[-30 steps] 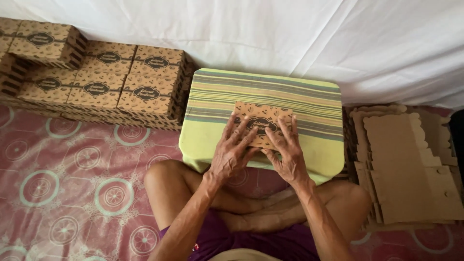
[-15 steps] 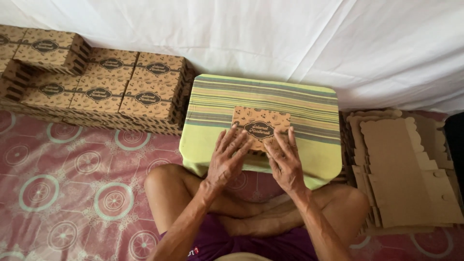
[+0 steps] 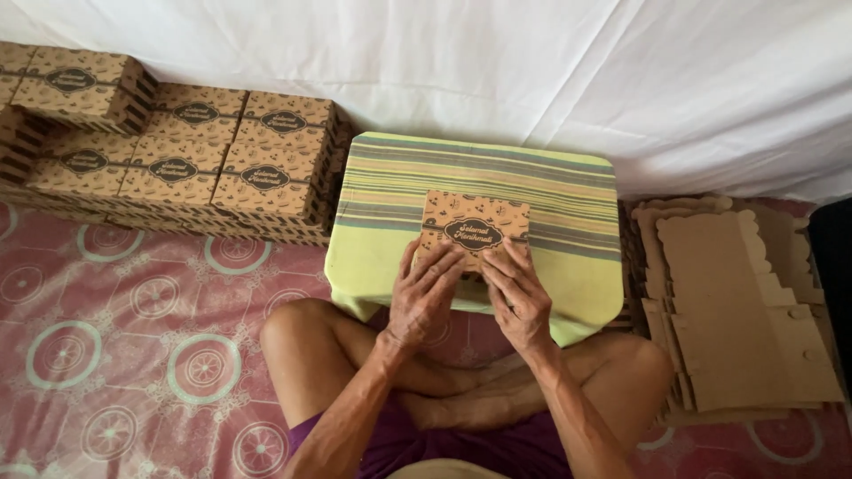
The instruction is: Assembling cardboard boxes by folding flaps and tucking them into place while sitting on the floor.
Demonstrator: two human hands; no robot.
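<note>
While the left hand [image 3: 426, 297] and right hand [image 3: 516, 297] are pressed flat on its near edge, a brown printed box [image 3: 473, 231] is being closed on the striped low table [image 3: 568, 266]. A firm tuck seems called for; finished boxes [image 3: 177, 164] are stacked at ten o'clock.

The person wears purple shorts [image 3: 417, 448], arms and legs bare; the top is barely visible, perhaps beige.
</note>
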